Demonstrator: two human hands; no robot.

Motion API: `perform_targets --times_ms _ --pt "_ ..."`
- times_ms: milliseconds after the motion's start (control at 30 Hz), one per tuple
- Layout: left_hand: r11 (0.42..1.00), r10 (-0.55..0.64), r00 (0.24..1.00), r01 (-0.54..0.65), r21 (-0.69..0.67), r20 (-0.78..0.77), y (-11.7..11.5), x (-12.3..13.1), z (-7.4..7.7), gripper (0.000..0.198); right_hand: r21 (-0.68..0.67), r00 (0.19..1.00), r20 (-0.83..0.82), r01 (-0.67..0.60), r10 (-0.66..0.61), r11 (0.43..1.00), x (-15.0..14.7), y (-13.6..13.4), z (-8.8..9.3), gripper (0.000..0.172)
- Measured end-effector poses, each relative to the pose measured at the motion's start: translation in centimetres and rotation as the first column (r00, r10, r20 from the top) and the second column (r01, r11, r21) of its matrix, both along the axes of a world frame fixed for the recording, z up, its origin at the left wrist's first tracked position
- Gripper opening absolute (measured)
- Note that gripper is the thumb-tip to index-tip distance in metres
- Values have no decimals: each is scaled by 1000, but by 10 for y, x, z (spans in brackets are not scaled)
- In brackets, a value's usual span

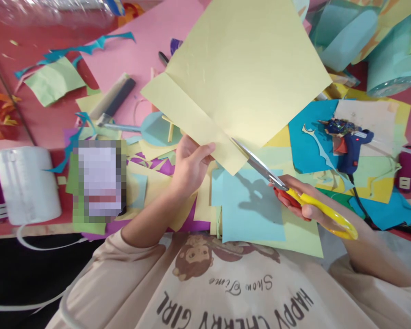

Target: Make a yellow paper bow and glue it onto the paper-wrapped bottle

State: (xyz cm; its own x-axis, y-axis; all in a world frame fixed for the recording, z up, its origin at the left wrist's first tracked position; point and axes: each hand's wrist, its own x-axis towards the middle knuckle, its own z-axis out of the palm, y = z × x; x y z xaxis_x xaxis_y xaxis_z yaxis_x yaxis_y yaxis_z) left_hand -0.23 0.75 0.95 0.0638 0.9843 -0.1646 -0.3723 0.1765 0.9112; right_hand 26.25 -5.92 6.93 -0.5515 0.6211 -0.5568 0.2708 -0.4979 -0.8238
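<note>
My left hand [191,164] pinches the lower edge of a large pale yellow folded paper sheet [239,73] and holds it up over the table. My right hand [311,205] grips scissors [291,189] with yellow and red handles. The steel blades point up-left and meet the sheet's bottom edge, just right of my left thumb. A light blue paper sheet [250,205] lies flat under both hands.
A blue glue gun [349,144] lies at the right on coloured paper. A white roll [25,183] stands at the left. A hammer [114,100] rests on a pink sheet [147,41]. Paper scraps cover the red table [37,114]; teal foam rolls [393,59] sit top right.
</note>
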Motion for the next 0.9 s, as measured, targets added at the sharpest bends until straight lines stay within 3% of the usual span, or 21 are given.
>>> perform_targets --times_ms 167,333,600,900 --pt "1000 15 1000 -15 1 -1 1 0 0 26 -88 999 -20 26 -28 996 4 -3 -14 76" --pt "1000 23 1000 -23 13 11 1 0 -1 27 -111 999 -7 47 -48 993 1 -3 -12 72" --pt "999 37 999 -37 0 11 1 0 0 28 -97 996 26 83 -81 992 -7 -2 -3 67" --pt "1000 14 999 -14 7 -39 0 -1 -1 23 -44 998 19 65 -65 997 -3 -6 -14 58"
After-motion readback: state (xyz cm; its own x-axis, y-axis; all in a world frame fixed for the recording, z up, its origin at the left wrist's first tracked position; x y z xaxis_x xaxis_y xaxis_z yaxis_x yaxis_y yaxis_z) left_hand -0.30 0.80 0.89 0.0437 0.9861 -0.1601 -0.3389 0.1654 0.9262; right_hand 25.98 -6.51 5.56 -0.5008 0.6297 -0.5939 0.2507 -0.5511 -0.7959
